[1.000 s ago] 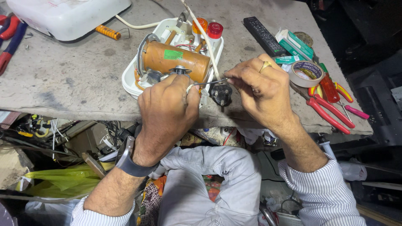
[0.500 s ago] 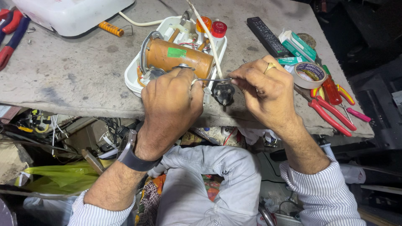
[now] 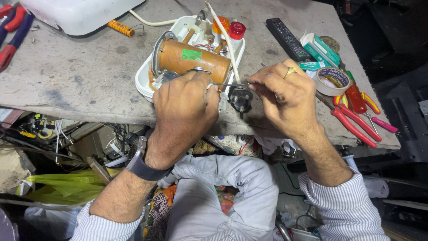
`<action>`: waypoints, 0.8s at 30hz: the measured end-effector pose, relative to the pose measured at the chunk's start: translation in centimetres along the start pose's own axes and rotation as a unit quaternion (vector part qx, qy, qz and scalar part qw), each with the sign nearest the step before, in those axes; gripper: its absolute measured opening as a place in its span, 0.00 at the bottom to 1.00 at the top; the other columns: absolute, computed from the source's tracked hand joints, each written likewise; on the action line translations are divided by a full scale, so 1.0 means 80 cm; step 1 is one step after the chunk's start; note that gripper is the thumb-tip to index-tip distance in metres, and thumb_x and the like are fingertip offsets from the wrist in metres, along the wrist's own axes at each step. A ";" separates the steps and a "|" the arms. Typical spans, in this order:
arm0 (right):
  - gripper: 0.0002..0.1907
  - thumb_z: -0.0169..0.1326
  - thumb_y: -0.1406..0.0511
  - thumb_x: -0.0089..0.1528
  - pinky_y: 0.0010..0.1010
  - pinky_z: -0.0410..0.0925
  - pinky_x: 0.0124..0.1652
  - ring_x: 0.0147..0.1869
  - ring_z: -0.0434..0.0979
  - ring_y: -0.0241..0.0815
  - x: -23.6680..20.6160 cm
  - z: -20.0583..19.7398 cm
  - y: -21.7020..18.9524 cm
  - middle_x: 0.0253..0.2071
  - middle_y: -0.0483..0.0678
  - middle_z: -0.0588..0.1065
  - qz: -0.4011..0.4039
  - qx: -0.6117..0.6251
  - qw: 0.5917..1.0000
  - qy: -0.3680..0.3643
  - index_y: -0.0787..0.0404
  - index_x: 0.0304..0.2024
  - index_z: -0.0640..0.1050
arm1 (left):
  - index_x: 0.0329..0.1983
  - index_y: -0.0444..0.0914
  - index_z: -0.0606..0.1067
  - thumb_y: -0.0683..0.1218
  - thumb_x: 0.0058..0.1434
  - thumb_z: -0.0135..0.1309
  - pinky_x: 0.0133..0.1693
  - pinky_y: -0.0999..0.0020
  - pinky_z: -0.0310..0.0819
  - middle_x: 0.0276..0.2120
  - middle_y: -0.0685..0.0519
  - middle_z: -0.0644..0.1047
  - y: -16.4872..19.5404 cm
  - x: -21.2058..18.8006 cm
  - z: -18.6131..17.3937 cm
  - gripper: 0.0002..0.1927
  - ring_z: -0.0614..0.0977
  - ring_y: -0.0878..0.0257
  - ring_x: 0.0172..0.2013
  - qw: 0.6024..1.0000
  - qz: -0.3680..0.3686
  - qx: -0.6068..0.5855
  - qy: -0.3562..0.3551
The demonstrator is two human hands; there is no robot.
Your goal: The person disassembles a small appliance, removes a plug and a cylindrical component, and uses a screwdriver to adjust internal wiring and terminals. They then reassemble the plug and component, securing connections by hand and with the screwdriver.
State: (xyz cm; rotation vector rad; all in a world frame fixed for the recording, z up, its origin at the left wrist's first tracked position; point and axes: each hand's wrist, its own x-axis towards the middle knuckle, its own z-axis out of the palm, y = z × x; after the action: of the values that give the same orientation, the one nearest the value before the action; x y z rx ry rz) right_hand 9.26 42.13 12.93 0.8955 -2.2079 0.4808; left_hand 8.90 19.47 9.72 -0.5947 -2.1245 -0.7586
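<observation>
Left hand (image 3: 185, 105) closed over the near end of the brown cylindrical coil (image 3: 194, 60) seated in the white plastic casing (image 3: 145, 78) on the rough grey bench (image 3: 67, 85). Right hand (image 3: 285, 96) pinches a thin steel wire (image 3: 229, 84), held taut between both hands. Recommend keeping tension even, clear of the black plug (image 3: 241, 99)

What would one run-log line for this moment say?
left hand: on coil | right hand: pinching wire | plug: between hands | pliers: idle
</observation>
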 end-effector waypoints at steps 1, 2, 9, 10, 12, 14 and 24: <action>0.08 0.64 0.75 0.62 0.34 0.69 0.45 0.44 0.77 0.44 0.000 0.000 0.000 0.40 0.47 0.79 -0.002 -0.001 1.000 0.001 0.61 0.42 0.82 | 0.32 0.36 0.75 0.43 0.59 0.59 0.31 0.48 0.69 0.27 0.46 0.77 0.000 0.000 0.000 0.06 0.79 0.44 0.28 1.000 -0.001 0.001 -0.002; 0.09 0.64 0.76 0.62 0.35 0.69 0.45 0.44 0.77 0.44 0.000 0.000 0.000 0.40 0.47 0.79 -0.003 -0.001 1.000 0.001 0.61 0.42 0.82 | 0.32 0.36 0.75 0.43 0.59 0.59 0.31 0.48 0.69 0.27 0.46 0.77 0.000 0.000 -0.001 0.06 0.79 0.44 0.28 1.000 -0.004 -0.005 -0.005; 0.09 0.64 0.76 0.62 0.34 0.68 0.44 0.43 0.76 0.44 0.001 0.001 -0.003 0.40 0.47 0.79 0.005 -0.006 1.000 -0.005 0.62 0.43 0.82 | 0.30 0.36 0.74 0.43 0.60 0.57 0.32 0.46 0.70 0.28 0.46 0.77 -0.002 0.004 -0.005 0.06 0.79 0.43 0.28 0.999 0.004 -0.020 -0.026; 0.10 0.64 0.77 0.61 0.34 0.68 0.44 0.43 0.76 0.44 0.002 0.001 -0.003 0.40 0.47 0.79 0.006 -0.006 1.000 -0.008 0.62 0.43 0.82 | 0.30 0.36 0.74 0.43 0.59 0.57 0.32 0.46 0.70 0.28 0.46 0.78 -0.004 0.006 -0.005 0.06 0.80 0.43 0.29 1.000 0.014 -0.016 -0.020; 0.10 0.63 0.77 0.60 0.34 0.68 0.45 0.43 0.75 0.45 0.004 0.002 -0.002 0.39 0.46 0.79 0.008 -0.006 1.000 -0.014 0.62 0.43 0.81 | 0.32 0.35 0.75 0.43 0.61 0.56 0.32 0.46 0.72 0.28 0.44 0.78 -0.009 0.013 -0.007 0.06 0.80 0.43 0.29 0.998 0.014 -0.032 -0.056; 0.11 0.63 0.77 0.60 0.34 0.68 0.45 0.43 0.75 0.44 0.005 0.003 -0.002 0.39 0.46 0.79 0.006 -0.012 1.000 -0.016 0.62 0.43 0.81 | 0.31 0.35 0.76 0.44 0.60 0.55 0.31 0.44 0.71 0.28 0.42 0.79 -0.015 0.024 -0.008 0.07 0.81 0.42 0.30 0.994 0.017 -0.036 -0.098; 0.11 0.63 0.77 0.60 0.34 0.66 0.44 0.42 0.76 0.44 0.009 0.003 -0.001 0.40 0.47 0.79 0.015 -0.017 1.000 -0.018 0.63 0.43 0.81 | 0.21 0.34 0.77 0.44 0.55 0.55 0.31 0.40 0.72 0.22 0.36 0.77 -0.031 0.059 -0.009 0.10 0.81 0.36 0.29 0.981 0.026 -0.038 -0.189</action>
State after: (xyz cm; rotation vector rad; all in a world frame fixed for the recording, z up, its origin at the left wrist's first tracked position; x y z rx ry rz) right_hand 8.84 41.63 13.26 0.8594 -2.2586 0.4433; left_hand 4.97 17.93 13.04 -0.8893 -2.4198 -0.7466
